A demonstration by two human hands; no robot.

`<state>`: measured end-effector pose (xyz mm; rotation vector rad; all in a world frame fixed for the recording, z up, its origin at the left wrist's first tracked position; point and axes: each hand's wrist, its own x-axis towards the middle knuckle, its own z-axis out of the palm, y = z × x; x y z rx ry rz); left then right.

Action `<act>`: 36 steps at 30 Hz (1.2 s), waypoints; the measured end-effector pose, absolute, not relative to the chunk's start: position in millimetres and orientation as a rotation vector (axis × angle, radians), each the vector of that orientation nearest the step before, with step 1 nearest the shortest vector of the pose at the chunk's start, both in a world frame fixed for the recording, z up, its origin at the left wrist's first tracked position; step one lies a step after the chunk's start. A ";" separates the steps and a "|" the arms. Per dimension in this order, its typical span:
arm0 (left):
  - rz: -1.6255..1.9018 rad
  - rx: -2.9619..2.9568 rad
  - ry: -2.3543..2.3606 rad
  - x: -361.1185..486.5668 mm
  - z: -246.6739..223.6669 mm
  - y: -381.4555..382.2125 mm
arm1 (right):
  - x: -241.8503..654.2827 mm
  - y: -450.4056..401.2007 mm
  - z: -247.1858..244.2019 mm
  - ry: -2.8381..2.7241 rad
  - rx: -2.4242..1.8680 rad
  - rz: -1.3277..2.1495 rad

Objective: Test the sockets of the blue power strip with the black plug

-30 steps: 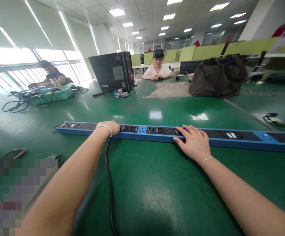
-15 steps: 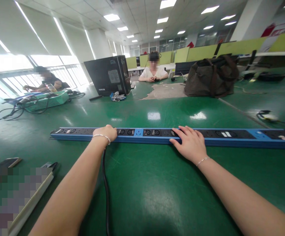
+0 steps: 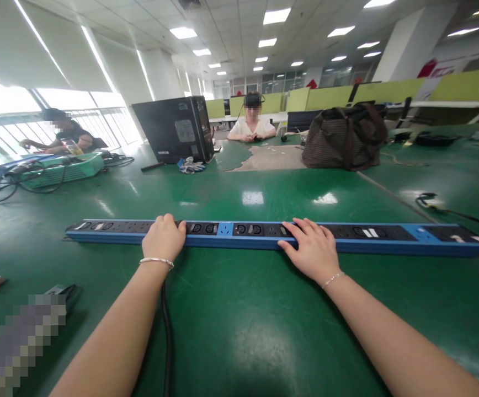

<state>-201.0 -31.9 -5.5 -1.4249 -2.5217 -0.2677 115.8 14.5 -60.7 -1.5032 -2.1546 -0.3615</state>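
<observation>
A long blue power strip with black socket panels lies across the green table. My left hand is closed over it left of the middle, its fingers curled over the top and partly hidden. On the right, my right hand spans the strip: the fingers reach over the top to the far edge and the thumb rests against the near side. A black cable runs from beneath my left wrist toward me.
Further back are a black computer case, gloves, a brown bag and a green basket with cables. Two people sit beyond, one across the table, one far left. A blurred box-like object lies near left.
My left hand has turned and shifted slightly left along the strip, its back now more toward me. The right hand keeps its place on the strip. The whole view has shifted a little.
</observation>
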 end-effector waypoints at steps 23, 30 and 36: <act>-0.401 -1.480 -2.648 -215.5 20.2 -27.5 | 116.6 16.5 -63.0 -2.153 -1.471 -0.385; -0.733 -1.142 -2.661 -249.6 50.0 -44.6 | 117.2 17.6 -64.7 -2.149 -1.460 -0.384; -0.502 -1.083 -2.761 -290.8 50.9 -53.0 | 117.5 18.1 -64.7 -2.153 -1.454 -0.400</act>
